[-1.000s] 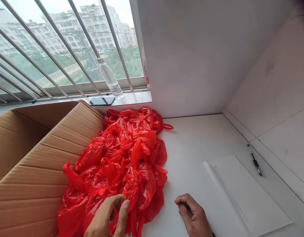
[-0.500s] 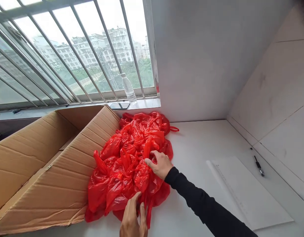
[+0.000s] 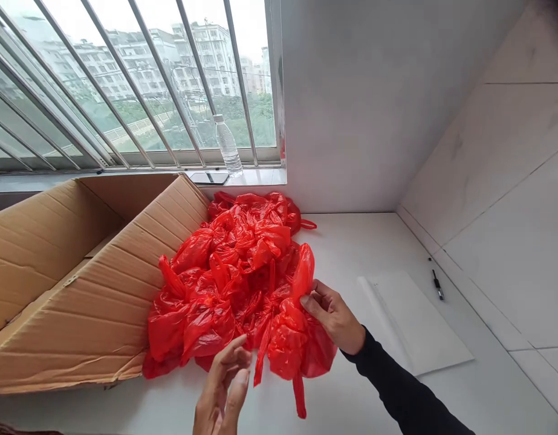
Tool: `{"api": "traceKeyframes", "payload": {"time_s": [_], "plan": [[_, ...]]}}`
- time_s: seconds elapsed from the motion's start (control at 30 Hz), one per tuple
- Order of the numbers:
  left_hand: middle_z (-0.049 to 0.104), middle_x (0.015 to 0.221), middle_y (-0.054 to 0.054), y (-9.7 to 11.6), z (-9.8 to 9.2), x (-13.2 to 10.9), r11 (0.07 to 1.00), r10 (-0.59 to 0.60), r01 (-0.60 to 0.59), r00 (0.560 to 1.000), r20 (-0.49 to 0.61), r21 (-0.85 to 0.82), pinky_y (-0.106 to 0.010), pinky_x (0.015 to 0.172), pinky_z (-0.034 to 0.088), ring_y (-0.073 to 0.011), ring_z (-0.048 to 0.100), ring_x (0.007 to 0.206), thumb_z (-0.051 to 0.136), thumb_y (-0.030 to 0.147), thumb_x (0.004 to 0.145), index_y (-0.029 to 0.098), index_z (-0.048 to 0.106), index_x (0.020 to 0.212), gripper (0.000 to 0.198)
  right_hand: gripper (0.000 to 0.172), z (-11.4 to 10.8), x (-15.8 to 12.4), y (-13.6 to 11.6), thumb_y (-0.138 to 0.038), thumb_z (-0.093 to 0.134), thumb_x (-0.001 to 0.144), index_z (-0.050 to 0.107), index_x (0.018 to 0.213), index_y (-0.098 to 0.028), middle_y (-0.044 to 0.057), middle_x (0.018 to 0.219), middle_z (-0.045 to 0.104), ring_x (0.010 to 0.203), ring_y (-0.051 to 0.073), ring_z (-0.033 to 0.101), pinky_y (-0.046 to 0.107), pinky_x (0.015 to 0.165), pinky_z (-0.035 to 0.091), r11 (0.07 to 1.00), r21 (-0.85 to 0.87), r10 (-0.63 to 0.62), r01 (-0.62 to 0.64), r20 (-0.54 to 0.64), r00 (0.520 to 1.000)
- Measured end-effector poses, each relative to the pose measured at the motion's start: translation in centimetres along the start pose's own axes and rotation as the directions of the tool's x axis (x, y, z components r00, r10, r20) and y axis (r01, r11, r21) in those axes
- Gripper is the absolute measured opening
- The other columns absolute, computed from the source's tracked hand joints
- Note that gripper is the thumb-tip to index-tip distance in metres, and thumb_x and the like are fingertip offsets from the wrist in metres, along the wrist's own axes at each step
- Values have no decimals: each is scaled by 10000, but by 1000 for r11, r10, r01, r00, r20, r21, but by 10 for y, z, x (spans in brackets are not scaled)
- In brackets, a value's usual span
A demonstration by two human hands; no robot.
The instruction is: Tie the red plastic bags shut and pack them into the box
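R hand (image 3: 333,317) grips one red bag (image 3: 285,347) by its upright handle, rt. of carton (image 3: 101,302). L hand (image 3: 222,386), rt. of carton's nr. end, fingers parted, holding nothing. Status: one bag gripped; other bags (image 3: 256,235) ungripped, heaped beside carton.

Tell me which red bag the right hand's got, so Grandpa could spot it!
Find the big cardboard box; the heap of red bags lies to its right. Go to the heap's near right corner. The red bag there stands out: the right hand pinches it near its top.
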State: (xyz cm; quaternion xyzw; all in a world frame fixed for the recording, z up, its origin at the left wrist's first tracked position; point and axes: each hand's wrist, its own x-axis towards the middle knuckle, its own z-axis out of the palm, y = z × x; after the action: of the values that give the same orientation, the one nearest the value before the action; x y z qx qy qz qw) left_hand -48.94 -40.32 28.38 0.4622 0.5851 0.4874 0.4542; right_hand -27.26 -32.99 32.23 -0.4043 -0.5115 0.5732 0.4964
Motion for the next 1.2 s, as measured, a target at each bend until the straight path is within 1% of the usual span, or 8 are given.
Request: {"api": "traceKeyframes", "payload": {"time_s": [0.13,0.3,0.4,0.53,0.73,0.9,1.0,1.2], "plan": [[562,1376,-128,1,39,3,978,-26,72,973,229,-194,-440,1043,439,-355,501,1276,760,511,668,234,540,1348,767,305,-7,-16,-8,-507,607,881,592,1023,-237,-14,742,573,656,144,551,308,694,495,994,103,35,-35,5,999],[711,1110,-111,-13,81,10,860,-176,298,935,310,-413,-423,924,522,-325,651,1046,767,490,698,185,688,1103,513,420,-26,-24,0,-531,564,908,574,1194,-223,22,884,625,792,162,603,319,793,506,997,-65,37,-46,-122,992],[709,1135,-81,-17,82,19,699,-286,400,916,280,-593,-402,922,529,-302,651,1073,753,465,733,222,660,1182,520,539,-40,-36,11,-593,471,934,497,1343,-245,75,1129,621,1066,202,590,363,957,469,975,-187,65,-119,-273,960],[688,1178,-85,-11,79,21,577,-365,441,892,266,-688,-388,966,509,-292,615,1153,789,372,722,231,584,1287,618,531,-47,-51,25,-617,469,922,573,1249,-212,79,1085,646,977,204,621,358,866,512,973,-92,202,-210,-85,976],[694,1123,-106,2,88,8,633,-315,462,886,339,-621,-401,908,527,-305,645,1076,793,278,691,202,576,1269,621,371,-40,-52,32,-538,614,872,650,996,-189,15,838,638,762,153,564,273,723,489,985,-96,128,-143,-149,980],[712,1054,-85,2,89,11,701,-312,428,903,295,-570,-350,800,556,-285,674,980,817,285,654,182,624,1155,547,348,-38,-54,31,-509,570,910,643,1051,-199,39,931,659,817,167,595,301,787,500,989,-68,122,-132,-131,984],[719,1031,-60,-2,87,15,679,-348,434,900,261,-592,-328,774,566,-262,682,952,823,318,652,208,633,1162,555,362,-38,-57,33,-491,567,917,625,1134,-207,56,1004,660,851,174,606,327,834,506,986,-54,155,-160,-76,985],[716,1113,-43,-13,86,18,612,-385,465,882,273,-640,-359,876,559,-256,674,1022,763,442,736,282,636,1225,530,298,-31,-58,33,-459,668,848,686,973,-189,27,869,666,724,155,556,264,630,485,968,-134,204,-214,-84,975]]}}
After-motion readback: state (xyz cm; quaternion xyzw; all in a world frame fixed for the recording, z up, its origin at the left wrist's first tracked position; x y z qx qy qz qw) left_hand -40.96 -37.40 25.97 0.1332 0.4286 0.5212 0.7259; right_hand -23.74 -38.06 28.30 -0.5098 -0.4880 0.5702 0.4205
